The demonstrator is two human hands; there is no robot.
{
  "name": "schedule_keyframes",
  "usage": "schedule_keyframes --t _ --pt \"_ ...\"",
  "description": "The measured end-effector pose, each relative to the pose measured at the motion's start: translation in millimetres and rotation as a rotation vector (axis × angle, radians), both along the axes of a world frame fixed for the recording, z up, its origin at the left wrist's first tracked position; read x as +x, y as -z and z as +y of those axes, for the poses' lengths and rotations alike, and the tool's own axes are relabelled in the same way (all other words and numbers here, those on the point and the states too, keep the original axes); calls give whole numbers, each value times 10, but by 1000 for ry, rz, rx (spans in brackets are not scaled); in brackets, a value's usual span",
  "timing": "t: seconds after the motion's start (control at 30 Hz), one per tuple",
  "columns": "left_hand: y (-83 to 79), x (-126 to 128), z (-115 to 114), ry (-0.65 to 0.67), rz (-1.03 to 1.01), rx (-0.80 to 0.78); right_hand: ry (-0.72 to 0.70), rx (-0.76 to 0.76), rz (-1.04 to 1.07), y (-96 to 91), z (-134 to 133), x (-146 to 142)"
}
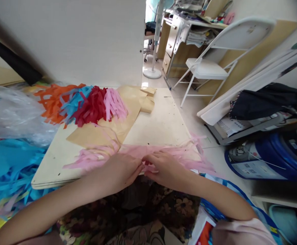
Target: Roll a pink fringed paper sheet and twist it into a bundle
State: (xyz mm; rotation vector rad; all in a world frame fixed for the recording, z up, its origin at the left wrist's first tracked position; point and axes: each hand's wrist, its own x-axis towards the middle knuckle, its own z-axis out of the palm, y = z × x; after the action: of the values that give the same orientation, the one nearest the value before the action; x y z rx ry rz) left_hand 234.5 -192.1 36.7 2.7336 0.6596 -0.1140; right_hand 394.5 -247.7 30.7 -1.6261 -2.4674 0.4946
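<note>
A strip of pink tissue paper lies across the near edge of the board-topped table, its two ends cut into fringe that spreads to the left and right. My left hand is closed on the middle of its near edge. Close beside it, fingertips almost touching, my right hand pinches the same edge with thumb and fingers curled. Exactly how the paper is folded between the fingertips is hidden. Beyond the hands, an orange tassel, a light blue tassel, a dark red tassel and a pink tassel lie in a row.
Brown paper lies under the tassels, with folded brown pieces near the far edge. Left of the tabletop are clear plastic bags and blue fringed paper. A blue bucket and white folding chair stand right.
</note>
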Motion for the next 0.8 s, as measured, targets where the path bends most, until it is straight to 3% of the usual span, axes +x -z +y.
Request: schedule_keyframes --t 0.2,0.43,0.6,0.8 --pt "-1 101 -66 -47 101 47 -82 -56 -207 -229 114 -92" --pt "23 78 43 -82 62 25 -126 -346 30 -189 434 -99" --pt "-16 82 218 -53 -62 -150 -85 -467 -26 -185 602 -9" --pt "-18 138 371 -91 20 -294 -66 -532 -89 -176 661 183"
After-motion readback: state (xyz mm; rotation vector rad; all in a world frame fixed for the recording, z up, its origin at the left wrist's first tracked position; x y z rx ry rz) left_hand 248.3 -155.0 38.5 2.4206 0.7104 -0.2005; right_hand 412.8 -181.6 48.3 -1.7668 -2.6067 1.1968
